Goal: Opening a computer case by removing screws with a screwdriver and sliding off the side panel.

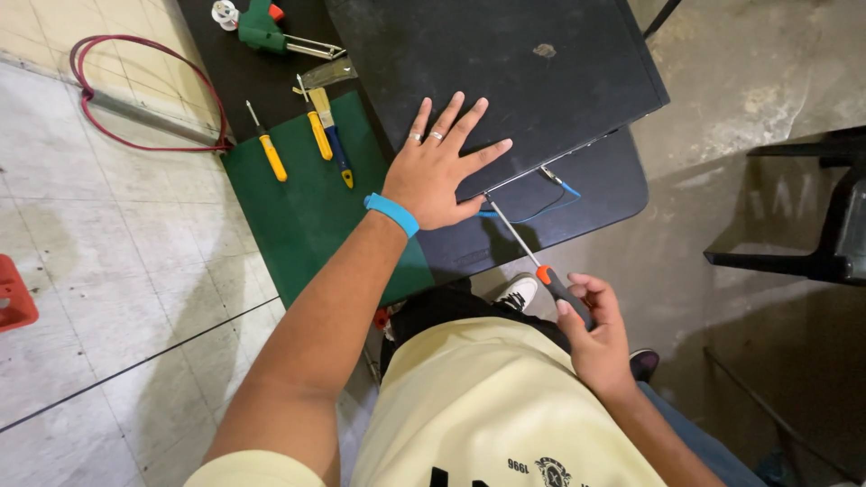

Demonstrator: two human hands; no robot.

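At the near edge of the flat black device [505,72], just under its overhanging lip, sits the tip of a long screwdriver [532,257]. Its thin metal shaft runs on a slant from that edge down and to the right, ending in an orange-and-black handle. The right hand [595,338] is closed around that handle, fingers curled over it, so the tool's long axis points away from the hand, up and to the left, toward the device. The tip looks to meet the device beside a short blue wire [541,209] that trails out from under the same edge; whether the tip is actually seated in anything cannot be told.

The left hand [442,167] lies open and flat on the device's top, fingers spread, palm pressing down just beside the spot where the shaft meets the edge. It is the nearer of the two hands to the device; it wears rings and a blue wristband [391,214].

The device rests on a dark bench [595,180]. To the left lies a green mat [307,207] with a yellow-handled screwdriver [268,144] and a brush [329,140], a green tool [262,27] above them. A red cable [135,90] loops on the tiled floor [108,298].
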